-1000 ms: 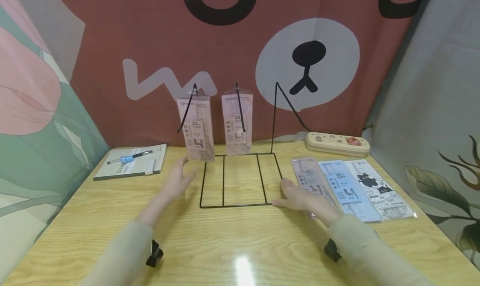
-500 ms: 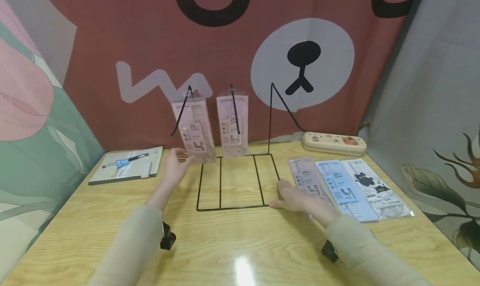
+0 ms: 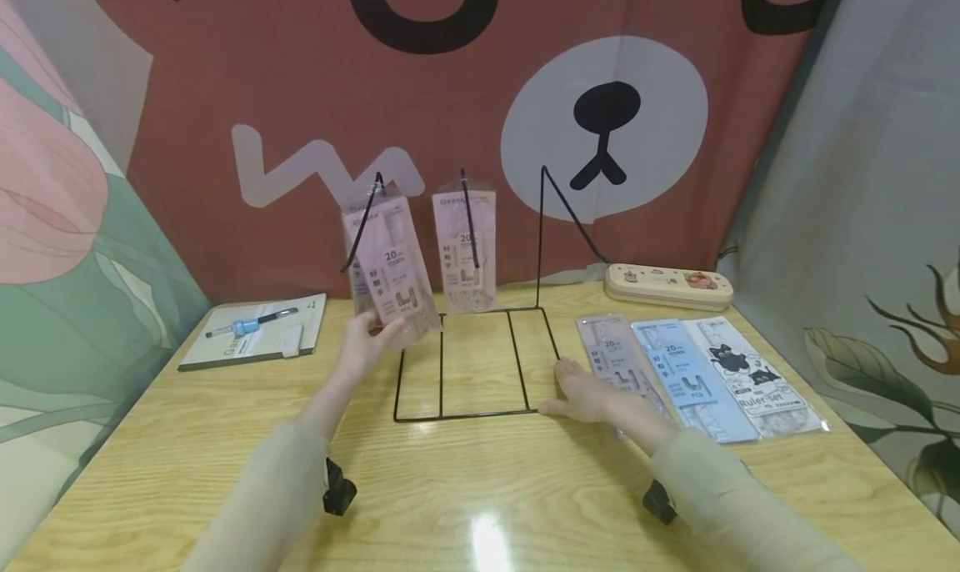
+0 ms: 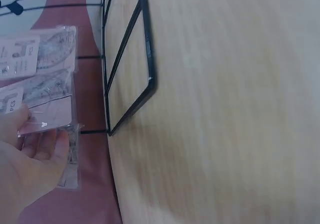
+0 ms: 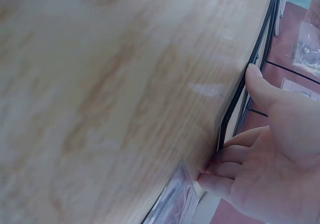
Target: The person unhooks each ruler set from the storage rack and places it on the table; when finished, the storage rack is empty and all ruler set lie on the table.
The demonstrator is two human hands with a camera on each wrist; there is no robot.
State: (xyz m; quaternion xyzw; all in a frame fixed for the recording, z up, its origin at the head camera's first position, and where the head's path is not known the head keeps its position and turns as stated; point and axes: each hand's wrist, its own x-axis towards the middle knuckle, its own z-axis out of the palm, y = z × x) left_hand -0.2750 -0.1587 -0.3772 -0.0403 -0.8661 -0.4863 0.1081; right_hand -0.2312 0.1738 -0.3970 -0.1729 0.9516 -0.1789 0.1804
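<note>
A black wire display rack (image 3: 483, 414) stands on the table, with ruler set packets on two hooks. My left hand (image 3: 358, 348) pinches the lower left corner of a pink ruler set packet (image 3: 397, 272) on the left hook; another packet shows behind it. In the left wrist view, the thumb lies over the clear sleeve (image 4: 50, 115) and the fingers go behind it. A second pink packet (image 3: 459, 222) hangs on the middle hook, while the right hook (image 3: 573, 201) carries nothing. My right hand (image 3: 588, 393) holds the rack's front right corner, thumb at the front bar.
Right of the rack lie a pink packet (image 3: 613, 351), a blue packet (image 3: 686, 380) and a white ruler set packet (image 3: 750, 368). A cream pencil case (image 3: 667, 287) is behind them. At the left, a notebook (image 3: 225, 351) bears a pen (image 3: 251, 322) and an eraser (image 3: 292, 340).
My left hand has moved in to the left packet and now grips its lower corner. The front packet has swung right and tilted, uncovering one behind. The right hand stays on the rack.
</note>
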